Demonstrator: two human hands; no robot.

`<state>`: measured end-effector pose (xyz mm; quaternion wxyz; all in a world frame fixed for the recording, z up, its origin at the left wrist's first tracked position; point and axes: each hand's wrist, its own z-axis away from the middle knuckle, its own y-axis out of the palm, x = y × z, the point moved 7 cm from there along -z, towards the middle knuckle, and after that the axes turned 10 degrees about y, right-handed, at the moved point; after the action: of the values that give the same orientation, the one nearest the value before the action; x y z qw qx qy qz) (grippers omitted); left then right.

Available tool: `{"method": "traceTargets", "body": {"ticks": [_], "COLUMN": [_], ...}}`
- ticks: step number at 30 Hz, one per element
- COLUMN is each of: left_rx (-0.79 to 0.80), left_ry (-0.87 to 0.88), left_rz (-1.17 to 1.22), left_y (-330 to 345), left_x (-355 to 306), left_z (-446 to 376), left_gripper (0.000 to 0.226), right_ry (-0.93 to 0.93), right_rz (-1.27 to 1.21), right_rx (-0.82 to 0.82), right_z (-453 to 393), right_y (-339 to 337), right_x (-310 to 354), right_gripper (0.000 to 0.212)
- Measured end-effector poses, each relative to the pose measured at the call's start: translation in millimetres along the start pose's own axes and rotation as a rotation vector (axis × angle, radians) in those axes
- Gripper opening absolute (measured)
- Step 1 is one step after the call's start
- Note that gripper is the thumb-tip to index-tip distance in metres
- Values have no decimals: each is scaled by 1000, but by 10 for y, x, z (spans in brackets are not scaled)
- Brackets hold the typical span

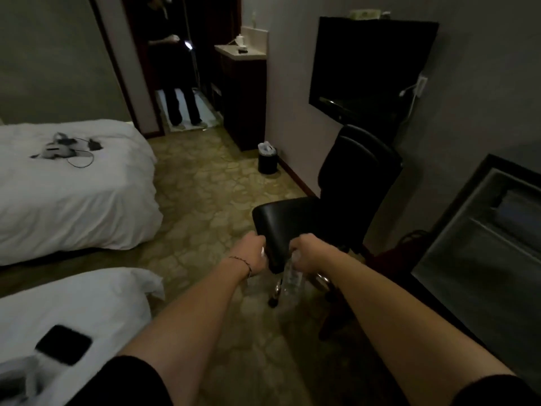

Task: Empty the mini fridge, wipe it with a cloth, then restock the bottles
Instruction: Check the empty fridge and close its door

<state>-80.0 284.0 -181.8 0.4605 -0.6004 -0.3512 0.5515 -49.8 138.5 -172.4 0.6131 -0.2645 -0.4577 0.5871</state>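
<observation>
My right hand (304,254) grips the top of a clear plastic bottle (293,279), which hangs down in front of the black chair seat (288,219). My left hand (254,253) is curled at the seat's front left corner with a small white bit showing at its fingers; what it holds is hidden. The mini fridge (483,244) stands at the right edge, with its dim inside and a shelf showing. No cloth is in sight.
A black office chair back (360,174) stands against the wall under a wall TV (369,68). White beds (73,186) lie left, a dark phone (63,344) on the nearer one. A bin (267,158) sits by the wall. A person stands in the far doorway (175,68).
</observation>
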Motion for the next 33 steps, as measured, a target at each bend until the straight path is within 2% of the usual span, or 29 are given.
{"method": "traceTargets", "body": {"ticks": [3, 8, 18, 25, 33], "left_rx": [-34, -61, -63, -10, -5], "left_ry": [-26, -38, 4, 32, -24], "left_rz": [3, 34, 75, 52, 60], "left_y": [-401, -883, -1736, -2093, -2322], "left_x": [509, 1454, 3209, 4202, 5432], "left_z": [-638, -1823, -4371, -6313, -8680], "left_gripper": [25, 28, 26, 26, 24], "right_ry": [-61, -161, -161, -152, -155], "right_rz": [7, 95, 114, 119, 79], "right_rx": [-31, -49, -96, -61, -51], "right_z": [-763, -2071, -4740, -6735, -9238], "right_y": [-456, -1023, -2285, -2995, -3946], "right_x": [410, 1082, 2223, 2843, 3214], "right_gripper": [6, 19, 38, 36, 36]}}
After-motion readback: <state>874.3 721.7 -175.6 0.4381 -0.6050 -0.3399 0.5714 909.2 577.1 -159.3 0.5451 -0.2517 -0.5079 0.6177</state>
